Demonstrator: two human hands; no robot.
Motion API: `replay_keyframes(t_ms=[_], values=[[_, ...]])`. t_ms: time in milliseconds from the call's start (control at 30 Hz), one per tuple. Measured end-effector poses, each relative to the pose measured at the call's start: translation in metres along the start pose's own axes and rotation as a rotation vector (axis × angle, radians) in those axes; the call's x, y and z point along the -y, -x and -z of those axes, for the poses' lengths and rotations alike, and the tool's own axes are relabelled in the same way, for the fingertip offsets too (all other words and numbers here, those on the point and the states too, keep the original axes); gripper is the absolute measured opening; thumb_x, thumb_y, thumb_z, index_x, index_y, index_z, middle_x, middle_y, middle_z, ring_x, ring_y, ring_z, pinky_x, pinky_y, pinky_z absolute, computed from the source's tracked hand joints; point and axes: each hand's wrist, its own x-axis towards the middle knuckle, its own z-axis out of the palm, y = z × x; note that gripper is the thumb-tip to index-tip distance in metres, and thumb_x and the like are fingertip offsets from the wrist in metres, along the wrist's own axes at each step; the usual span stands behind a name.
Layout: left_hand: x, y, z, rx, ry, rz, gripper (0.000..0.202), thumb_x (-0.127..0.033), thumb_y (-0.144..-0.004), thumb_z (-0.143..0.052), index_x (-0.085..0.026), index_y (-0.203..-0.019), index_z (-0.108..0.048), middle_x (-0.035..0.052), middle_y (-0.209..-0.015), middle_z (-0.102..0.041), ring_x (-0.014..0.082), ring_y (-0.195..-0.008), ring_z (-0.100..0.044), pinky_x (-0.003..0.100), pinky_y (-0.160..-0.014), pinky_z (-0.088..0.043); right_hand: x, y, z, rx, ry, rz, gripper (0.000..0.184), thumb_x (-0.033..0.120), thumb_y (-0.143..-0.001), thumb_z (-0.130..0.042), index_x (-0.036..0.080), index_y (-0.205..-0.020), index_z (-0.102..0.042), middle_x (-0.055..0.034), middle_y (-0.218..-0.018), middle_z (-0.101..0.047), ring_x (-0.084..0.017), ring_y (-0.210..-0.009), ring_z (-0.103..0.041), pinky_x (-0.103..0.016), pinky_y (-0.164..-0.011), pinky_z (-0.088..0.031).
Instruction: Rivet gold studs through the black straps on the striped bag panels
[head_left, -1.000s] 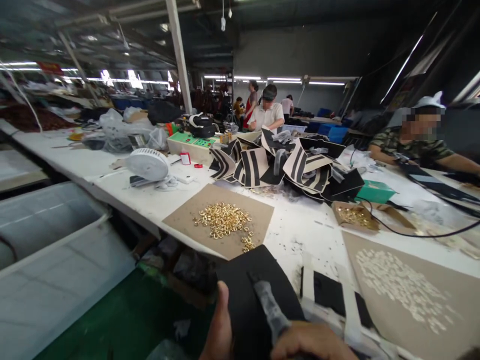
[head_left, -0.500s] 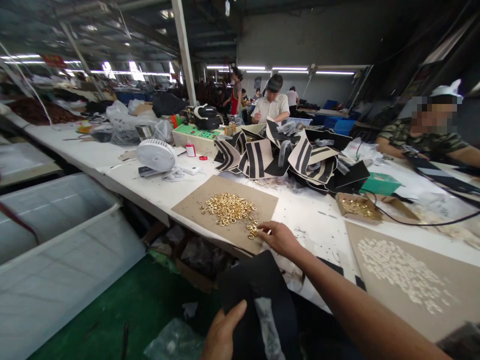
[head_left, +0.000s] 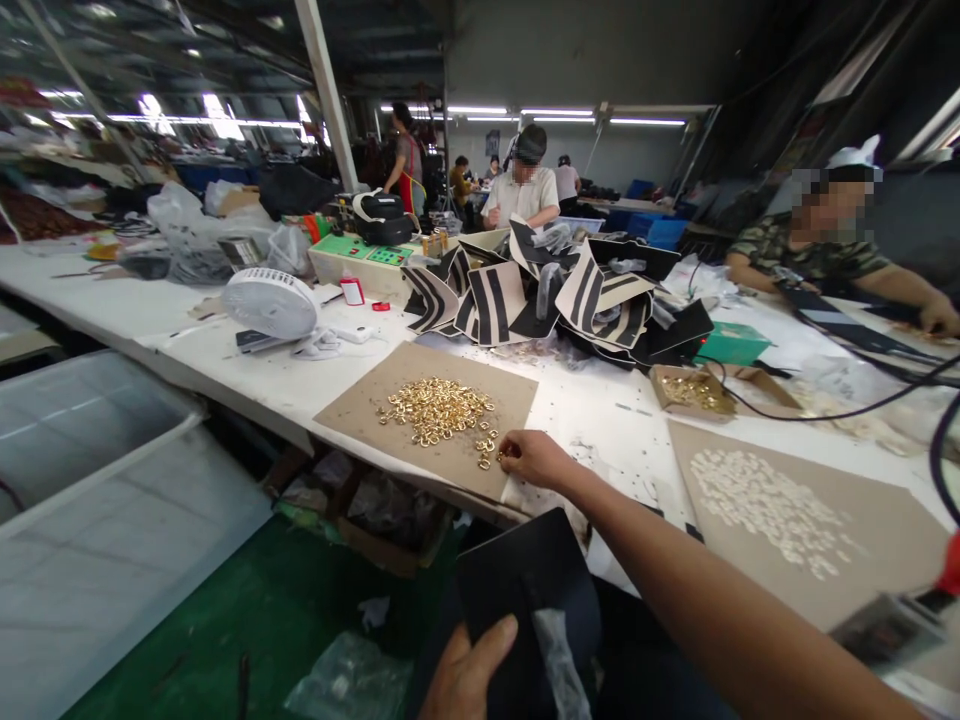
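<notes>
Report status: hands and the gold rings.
Left hand grips black panel, low. Right hand at stray gold rings on cardboard sheet edge, pinch unclear. Nothing blocks the pile.

Right hand (head_left: 529, 458): bare, fingers uncovered; the forearm (head_left: 712, 610) behind it is bare to the frame edge. Left hand (head_left: 469, 680): bare (only the thumb and part of the palm are in view).
</notes>
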Motion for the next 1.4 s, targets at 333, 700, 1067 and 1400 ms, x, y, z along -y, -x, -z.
replay_keyframes(t_ms=[333, 700, 1067, 1400], values=[[-0.006, 0.014, -0.010, -0.047, 0.095, 0.056, 0.059, -0.037, -0.067, -0.089, -0.016, -0.120, -0.073, 0.0152, -0.120, -0.076, 0.0414, -0.132, -0.058, 0.055, -0.118, -0.041, -0.020, 0.036, 0.030, -0.164, -0.181, -0.038, 0.019, 0.027, -0.093, -0.062, 0.018, -0.105, -0.074, -0.0017, -0.081, -0.074, -0.016, -0.072, -0.069, -0.025, -0.068, -0.049], [-0.004, 0.009, -0.028, 0.031, 0.051, 0.033, 0.056, -0.037, -0.069, -0.088, -0.012, -0.118, -0.074, 0.0169, -0.120, -0.076, 0.0399, -0.133, -0.058, 0.055, -0.120, -0.038, -0.082, 0.152, 0.063, -0.320, 0.020, -0.127, 0.012, 0.025, -0.089, -0.064, 0.023, -0.096, -0.074, -0.0043, -0.097, -0.073, -0.022, -0.091, -0.065, -0.033, -0.084, -0.046], [-0.003, 0.008, -0.043, 0.053, 0.016, 0.056, 0.053, -0.033, -0.071, -0.087, -0.013, -0.118, -0.073, 0.0144, -0.117, -0.078, 0.0370, -0.132, -0.060, 0.051, -0.120, -0.040, -0.094, 0.157, 0.065, -0.131, -0.039, -0.276, 0.015, 0.019, -0.080, -0.070, 0.023, -0.092, -0.077, 0.0009, -0.078, -0.073, -0.018, -0.072, -0.066, -0.026, -0.064, -0.044], [0.001, 0.005, -0.045, 0.076, -0.024, 0.074, 0.057, -0.038, -0.069, -0.088, -0.013, -0.119, -0.073, 0.0151, -0.117, -0.077, 0.0358, -0.132, -0.060, 0.049, -0.120, -0.039, -0.080, 0.161, 0.077, -0.066, 0.016, -0.227, 0.016, 0.023, -0.085, -0.064, 0.025, -0.089, -0.079, -0.0010, -0.087, -0.076, -0.020, -0.079, -0.067, -0.027, -0.068, -0.044]])
